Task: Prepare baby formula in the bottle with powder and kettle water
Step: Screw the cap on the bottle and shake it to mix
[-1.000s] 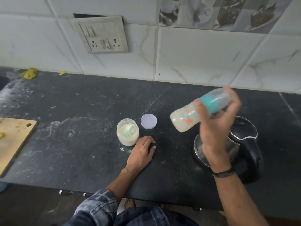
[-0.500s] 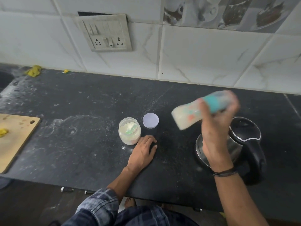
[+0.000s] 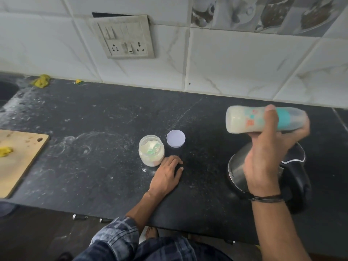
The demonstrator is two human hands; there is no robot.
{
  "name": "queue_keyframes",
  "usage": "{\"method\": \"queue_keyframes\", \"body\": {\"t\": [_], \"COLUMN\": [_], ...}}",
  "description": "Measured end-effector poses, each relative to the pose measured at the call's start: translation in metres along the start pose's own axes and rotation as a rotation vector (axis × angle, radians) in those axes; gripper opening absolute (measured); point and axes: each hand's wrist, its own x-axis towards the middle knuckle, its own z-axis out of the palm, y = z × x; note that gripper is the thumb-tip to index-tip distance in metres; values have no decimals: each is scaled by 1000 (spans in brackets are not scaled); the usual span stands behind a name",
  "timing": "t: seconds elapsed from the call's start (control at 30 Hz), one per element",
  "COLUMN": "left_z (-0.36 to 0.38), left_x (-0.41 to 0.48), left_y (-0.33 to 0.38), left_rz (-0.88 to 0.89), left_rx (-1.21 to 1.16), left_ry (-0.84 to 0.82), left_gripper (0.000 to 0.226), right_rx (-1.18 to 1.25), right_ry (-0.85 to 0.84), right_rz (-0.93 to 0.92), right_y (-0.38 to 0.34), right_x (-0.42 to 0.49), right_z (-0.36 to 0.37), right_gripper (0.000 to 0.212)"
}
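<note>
My right hand [image 3: 263, 159] grips the baby bottle [image 3: 244, 120], held on its side in the air above the kettle [image 3: 293, 178]. The bottle holds milky liquid, has a teal collar and a cap, and looks blurred. The steel and black kettle stands on the dark counter at the right, partly hidden by my right arm. An open jar of white powder [image 3: 151, 152] with a green scoop inside stands mid-counter. Its round lid [image 3: 175, 138] lies just behind and to the right. My left hand [image 3: 167, 174] rests flat on the counter beside the jar, holding nothing.
A wooden cutting board [image 3: 20, 157] with a yellow scrap lies at the left edge. A sink rim [image 3: 7, 91] shows at the far left. Yellow bits [image 3: 41, 81] lie by the tiled wall, under a socket panel [image 3: 126, 36]. White powder dusts the black counter [image 3: 94, 166].
The bottle has swung from tilted with its base down-left to nearly level and a little farther right. My left hand, the jar and the kettle have stayed put.
</note>
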Motion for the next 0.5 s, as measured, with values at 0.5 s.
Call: {"method": "queue_keyframes", "body": {"t": [0.5], "left_z": [0], "left_x": [-1], "left_y": [-1], "left_rz": [12], "left_rx": [-4], "left_ry": [-9], "left_gripper": [13], "right_rx": [-200], "right_ry": [-220], "right_rz": [-1], "right_y": [7], "right_x": [-8], "right_z": [-6], "right_gripper": [62]}}
